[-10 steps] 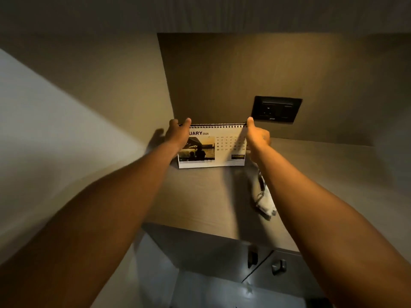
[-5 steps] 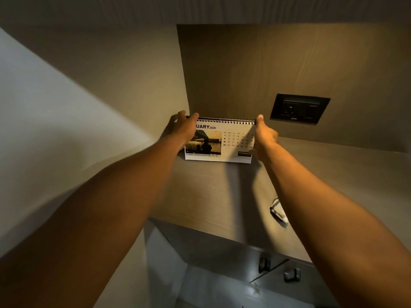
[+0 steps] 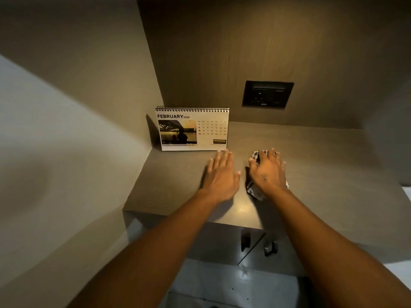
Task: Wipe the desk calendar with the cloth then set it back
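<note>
The desk calendar (image 3: 192, 129) stands upright in the counter's (image 3: 322, 165) back left corner. The left hand (image 3: 221, 174) lies flat, fingers (image 3: 223, 157) spread and empty, just beside it. The right hand (image 3: 268, 172) presses on the cloth (image 3: 255, 155), fingers splayed.

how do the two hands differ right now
The left hand lies flat and open on the bare desk, fingers straight, just short of the desk calendar. The right hand is spread over the checked cloth, fingers slightly curled. Both are palm down, neither touching the calendar.
</note>
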`<state>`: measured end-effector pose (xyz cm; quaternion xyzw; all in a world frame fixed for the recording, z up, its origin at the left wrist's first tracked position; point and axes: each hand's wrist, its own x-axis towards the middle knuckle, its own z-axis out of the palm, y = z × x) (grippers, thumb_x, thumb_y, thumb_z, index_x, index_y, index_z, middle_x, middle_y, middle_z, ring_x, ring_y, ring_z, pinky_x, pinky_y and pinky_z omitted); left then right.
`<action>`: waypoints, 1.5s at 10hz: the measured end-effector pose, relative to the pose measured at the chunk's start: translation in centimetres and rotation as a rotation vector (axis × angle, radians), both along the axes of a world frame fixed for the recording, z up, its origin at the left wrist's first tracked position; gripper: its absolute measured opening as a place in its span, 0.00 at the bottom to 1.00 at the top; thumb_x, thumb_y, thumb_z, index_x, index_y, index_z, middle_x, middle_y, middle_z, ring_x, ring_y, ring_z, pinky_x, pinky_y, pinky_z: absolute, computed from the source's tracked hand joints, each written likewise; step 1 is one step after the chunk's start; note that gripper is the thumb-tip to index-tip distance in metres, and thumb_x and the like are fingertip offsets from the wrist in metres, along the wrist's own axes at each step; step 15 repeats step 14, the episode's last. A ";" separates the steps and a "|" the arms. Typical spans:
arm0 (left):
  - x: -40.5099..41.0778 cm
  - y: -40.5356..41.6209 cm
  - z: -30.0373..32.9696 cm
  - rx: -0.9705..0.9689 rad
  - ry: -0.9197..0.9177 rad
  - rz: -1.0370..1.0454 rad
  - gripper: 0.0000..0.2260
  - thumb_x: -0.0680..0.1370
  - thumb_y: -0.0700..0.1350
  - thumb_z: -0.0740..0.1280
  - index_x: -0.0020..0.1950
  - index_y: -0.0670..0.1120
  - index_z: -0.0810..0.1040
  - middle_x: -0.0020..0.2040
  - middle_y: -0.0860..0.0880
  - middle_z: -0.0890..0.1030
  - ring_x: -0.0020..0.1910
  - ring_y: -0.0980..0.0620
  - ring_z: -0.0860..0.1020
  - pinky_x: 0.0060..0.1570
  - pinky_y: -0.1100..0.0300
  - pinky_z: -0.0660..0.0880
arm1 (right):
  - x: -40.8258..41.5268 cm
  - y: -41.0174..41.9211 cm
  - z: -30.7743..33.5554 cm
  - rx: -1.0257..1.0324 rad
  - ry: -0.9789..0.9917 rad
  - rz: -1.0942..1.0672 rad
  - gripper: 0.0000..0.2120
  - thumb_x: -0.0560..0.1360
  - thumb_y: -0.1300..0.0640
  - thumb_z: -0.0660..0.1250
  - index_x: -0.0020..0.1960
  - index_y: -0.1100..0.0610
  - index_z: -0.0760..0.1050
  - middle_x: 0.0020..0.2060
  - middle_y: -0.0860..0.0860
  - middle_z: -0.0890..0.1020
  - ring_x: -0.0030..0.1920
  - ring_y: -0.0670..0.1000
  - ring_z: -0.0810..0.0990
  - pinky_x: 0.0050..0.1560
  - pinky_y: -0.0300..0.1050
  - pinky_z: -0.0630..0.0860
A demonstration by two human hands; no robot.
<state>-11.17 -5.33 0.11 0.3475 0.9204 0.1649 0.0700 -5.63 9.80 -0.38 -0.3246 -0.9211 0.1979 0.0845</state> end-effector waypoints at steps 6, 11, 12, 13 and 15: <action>3.3 2.2 -2.3 -0.163 0.039 -0.149 0.31 0.83 0.60 0.45 0.82 0.45 0.46 0.83 0.45 0.45 0.81 0.45 0.41 0.78 0.43 0.40 | 12.9 9.1 -0.7 0.047 -0.077 -0.137 0.22 0.82 0.45 0.50 0.74 0.49 0.64 0.76 0.58 0.61 0.74 0.61 0.60 0.72 0.60 0.57; 4.4 3.4 -2.2 -0.169 0.075 -0.129 0.32 0.83 0.61 0.43 0.82 0.44 0.46 0.83 0.43 0.46 0.81 0.44 0.42 0.78 0.42 0.43 | 19.8 15.3 -1.1 0.105 -0.141 -0.233 0.22 0.83 0.46 0.48 0.75 0.50 0.62 0.76 0.58 0.61 0.75 0.61 0.58 0.73 0.61 0.56; 4.3 3.3 -2.4 -0.167 0.058 -0.121 0.32 0.83 0.61 0.43 0.82 0.45 0.47 0.83 0.44 0.46 0.81 0.44 0.42 0.78 0.42 0.42 | 19.8 15.4 -1.3 0.101 -0.156 -0.225 0.24 0.82 0.43 0.47 0.76 0.50 0.59 0.77 0.57 0.59 0.76 0.61 0.57 0.73 0.64 0.55; 4.4 3.3 -2.0 -0.176 0.040 -0.110 0.32 0.83 0.61 0.44 0.82 0.44 0.46 0.83 0.43 0.46 0.81 0.44 0.42 0.78 0.43 0.42 | 19.6 15.1 -1.0 0.137 -0.167 -0.235 0.31 0.80 0.36 0.47 0.78 0.51 0.50 0.78 0.57 0.54 0.77 0.62 0.51 0.72 0.68 0.42; 5.2 3.1 -1.0 -0.129 0.138 -0.076 0.33 0.83 0.61 0.45 0.82 0.44 0.46 0.83 0.43 0.47 0.81 0.44 0.44 0.78 0.43 0.44 | 19.5 13.3 0.8 0.188 -0.070 -0.190 0.38 0.78 0.31 0.46 0.79 0.52 0.42 0.79 0.54 0.47 0.78 0.59 0.43 0.71 0.65 0.36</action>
